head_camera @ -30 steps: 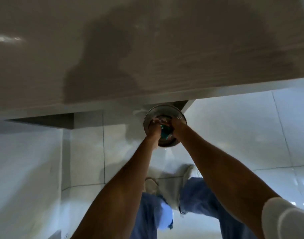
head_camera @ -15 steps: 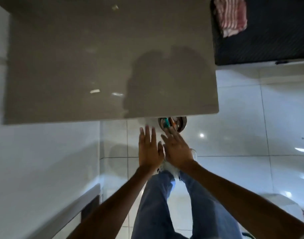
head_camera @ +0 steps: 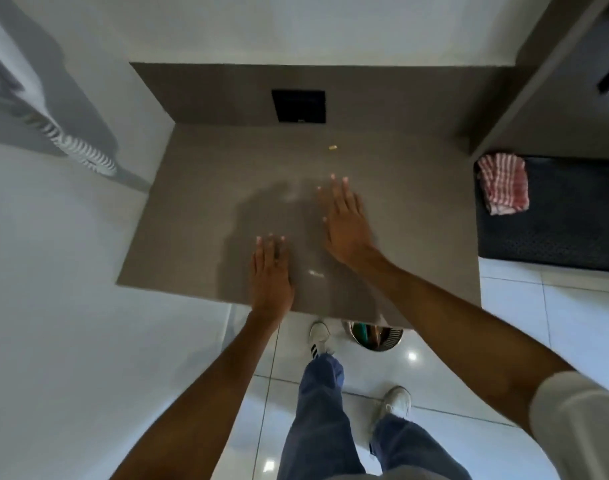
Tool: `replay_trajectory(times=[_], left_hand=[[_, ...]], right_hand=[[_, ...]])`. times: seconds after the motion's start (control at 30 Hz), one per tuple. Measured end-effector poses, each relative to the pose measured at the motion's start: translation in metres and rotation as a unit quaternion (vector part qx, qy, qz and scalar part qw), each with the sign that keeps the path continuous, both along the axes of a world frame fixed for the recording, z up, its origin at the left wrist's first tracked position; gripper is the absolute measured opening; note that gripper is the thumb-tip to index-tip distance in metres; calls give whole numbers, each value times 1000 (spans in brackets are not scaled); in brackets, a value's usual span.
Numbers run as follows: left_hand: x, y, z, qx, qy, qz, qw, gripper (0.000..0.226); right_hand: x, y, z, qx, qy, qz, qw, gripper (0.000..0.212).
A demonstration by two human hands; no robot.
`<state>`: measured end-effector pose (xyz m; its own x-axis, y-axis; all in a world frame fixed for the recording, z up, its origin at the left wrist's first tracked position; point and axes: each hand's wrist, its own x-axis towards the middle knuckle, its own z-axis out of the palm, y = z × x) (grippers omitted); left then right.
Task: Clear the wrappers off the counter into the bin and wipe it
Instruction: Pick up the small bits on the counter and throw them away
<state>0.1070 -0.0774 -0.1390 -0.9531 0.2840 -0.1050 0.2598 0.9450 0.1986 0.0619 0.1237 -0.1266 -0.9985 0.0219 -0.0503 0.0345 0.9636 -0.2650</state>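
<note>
The grey-brown counter [head_camera: 199,216] fills the middle of the head view. My left hand [head_camera: 270,275] hovers flat over its near edge, fingers apart, holding nothing. My right hand [head_camera: 346,223] is spread open farther in over the counter, also empty. A small yellowish scrap [head_camera: 332,147] lies near the back of the counter, ahead of my right hand. The round steel bin [head_camera: 388,342] stands on the floor just under the counter's front edge, partly hidden by it, with green and orange wrappers [head_camera: 362,332] inside. A red-and-white checked cloth [head_camera: 503,183] lies folded on a dark mat to the right.
The dark mat [head_camera: 545,237] sits right of the counter. A black wall socket [head_camera: 299,106] is on the backsplash. A white wall [head_camera: 54,306] borders the left side. My legs and white shoes [head_camera: 319,336] stand on glossy white floor tiles next to the bin.
Both hands let the wrappers go into the bin, came up and now spread empty over the counter. The view rose from the bin to the whole countertop.
</note>
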Motion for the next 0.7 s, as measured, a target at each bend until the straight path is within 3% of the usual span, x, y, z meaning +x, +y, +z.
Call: replay_trajectory(times=[0.13,0.27,0.37,0.5,0.6,0.63,0.7], left_hand=[[-20,-28,-15,-2,-21,-28,999,69],[-35,-49,-36,18,66,-66,996,53],[-40,-49,-40,40,102,-60,992,41],[-35,-34,-23,46,81,-33,995,36],[-18,-17,-2,111,76,32,990,33],[-9,-11,5,141,90,53,985,33],[18,4,20,194,122,57,972,27]], right_hand=[[-97,18,-2,-8,-52,-50,997,76],[-153,28,-7,6,-76,-71,995,54],[-167,32,-2,42,-71,-84,993,33],[-145,33,15,39,-95,-68,992,33],[-90,22,30,-157,-24,-133,978,32],[-63,14,35,-251,8,-163,954,33],[-1,-5,43,-452,12,-240,859,33]])
